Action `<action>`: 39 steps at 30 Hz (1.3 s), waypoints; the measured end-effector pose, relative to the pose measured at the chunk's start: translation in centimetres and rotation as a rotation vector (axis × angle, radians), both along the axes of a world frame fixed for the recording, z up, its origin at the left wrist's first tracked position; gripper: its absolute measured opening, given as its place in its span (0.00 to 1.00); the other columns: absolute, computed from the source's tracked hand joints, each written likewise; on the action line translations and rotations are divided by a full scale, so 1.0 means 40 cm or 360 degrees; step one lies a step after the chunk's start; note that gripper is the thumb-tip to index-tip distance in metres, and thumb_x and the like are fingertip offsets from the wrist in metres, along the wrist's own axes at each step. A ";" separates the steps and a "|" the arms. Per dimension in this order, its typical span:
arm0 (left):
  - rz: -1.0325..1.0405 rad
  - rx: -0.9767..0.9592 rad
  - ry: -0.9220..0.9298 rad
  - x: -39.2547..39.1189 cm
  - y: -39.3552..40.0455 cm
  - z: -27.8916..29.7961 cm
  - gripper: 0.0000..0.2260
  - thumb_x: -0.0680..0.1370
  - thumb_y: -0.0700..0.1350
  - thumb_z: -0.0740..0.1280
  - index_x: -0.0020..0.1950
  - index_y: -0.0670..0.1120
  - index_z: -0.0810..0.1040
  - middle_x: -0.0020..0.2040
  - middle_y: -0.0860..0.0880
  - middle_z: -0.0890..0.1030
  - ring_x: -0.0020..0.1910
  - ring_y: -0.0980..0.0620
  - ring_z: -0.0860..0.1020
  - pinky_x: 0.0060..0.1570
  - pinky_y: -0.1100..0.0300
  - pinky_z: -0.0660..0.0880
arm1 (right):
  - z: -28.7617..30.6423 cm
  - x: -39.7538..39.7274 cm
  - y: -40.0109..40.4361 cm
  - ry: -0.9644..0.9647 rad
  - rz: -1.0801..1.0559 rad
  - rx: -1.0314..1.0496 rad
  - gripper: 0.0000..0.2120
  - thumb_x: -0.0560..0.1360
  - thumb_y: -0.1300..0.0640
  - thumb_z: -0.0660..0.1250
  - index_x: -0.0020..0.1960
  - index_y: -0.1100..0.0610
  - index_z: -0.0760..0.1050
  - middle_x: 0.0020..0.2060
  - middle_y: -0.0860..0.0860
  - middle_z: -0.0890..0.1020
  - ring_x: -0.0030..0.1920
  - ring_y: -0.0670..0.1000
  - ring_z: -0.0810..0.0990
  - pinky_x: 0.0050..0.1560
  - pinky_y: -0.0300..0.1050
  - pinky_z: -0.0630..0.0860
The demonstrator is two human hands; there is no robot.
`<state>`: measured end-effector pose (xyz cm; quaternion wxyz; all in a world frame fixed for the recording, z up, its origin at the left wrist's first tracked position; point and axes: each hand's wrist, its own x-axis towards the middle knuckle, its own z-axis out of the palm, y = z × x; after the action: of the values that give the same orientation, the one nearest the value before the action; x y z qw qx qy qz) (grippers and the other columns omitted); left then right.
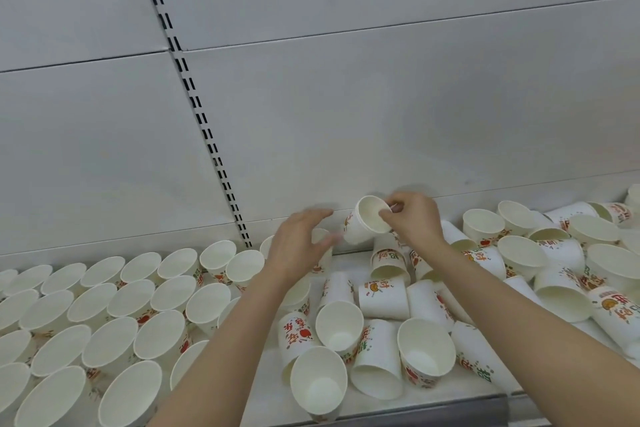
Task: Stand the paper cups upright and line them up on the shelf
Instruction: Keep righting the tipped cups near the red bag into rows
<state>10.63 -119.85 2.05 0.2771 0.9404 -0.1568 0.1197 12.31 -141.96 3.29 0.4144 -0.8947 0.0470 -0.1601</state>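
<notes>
My right hand [414,218] pinches the rim of a white paper cup [360,227] and holds it tilted above the back of the shelf [346,262]. My left hand [299,243] hovers just left of that cup with spread, relaxed fingers and holds nothing. Rows of upright cups [104,305] fill the shelf's left half. A jumble of fallen and tilted cups [398,322], printed with red, orange and green marks, covers the middle and right.
The grey back panel [346,114] of the shelving rises right behind the cups, with a slotted upright strip [207,135] running down it. The shelf's metal front edge [450,412] runs along the bottom right. More toppled cups [554,246] pile up at the far right.
</notes>
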 end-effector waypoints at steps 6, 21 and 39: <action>-0.0328 -0.0344 0.0139 -0.015 -0.073 0.058 0.34 0.64 0.59 0.75 0.68 0.62 0.69 0.60 0.63 0.77 0.59 0.62 0.75 0.58 0.56 0.74 | 0.056 -0.047 0.019 0.0166 0.0269 0.0605 0.03 0.72 0.57 0.71 0.43 0.56 0.83 0.37 0.52 0.84 0.31 0.48 0.82 0.33 0.46 0.73; -0.0179 -0.0703 0.0494 -0.023 -0.102 0.041 0.28 0.64 0.54 0.79 0.61 0.58 0.75 0.51 0.58 0.81 0.50 0.58 0.79 0.50 0.55 0.79 | 0.027 -0.083 0.033 0.0403 0.0625 0.1429 0.18 0.67 0.59 0.75 0.55 0.63 0.79 0.52 0.63 0.82 0.51 0.59 0.81 0.54 0.52 0.77; -0.0024 -0.0595 0.0405 -0.032 -0.115 0.040 0.29 0.63 0.55 0.79 0.61 0.57 0.73 0.53 0.58 0.79 0.51 0.59 0.78 0.49 0.60 0.77 | 0.044 -0.070 -0.009 0.0221 0.0500 0.1387 0.04 0.67 0.66 0.75 0.38 0.62 0.79 0.50 0.55 0.83 0.45 0.53 0.83 0.43 0.42 0.80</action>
<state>9.36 -124.46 3.63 0.4649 0.8790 -0.1027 0.0251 9.50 -142.31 5.03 0.7666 -0.6421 0.0013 -0.0006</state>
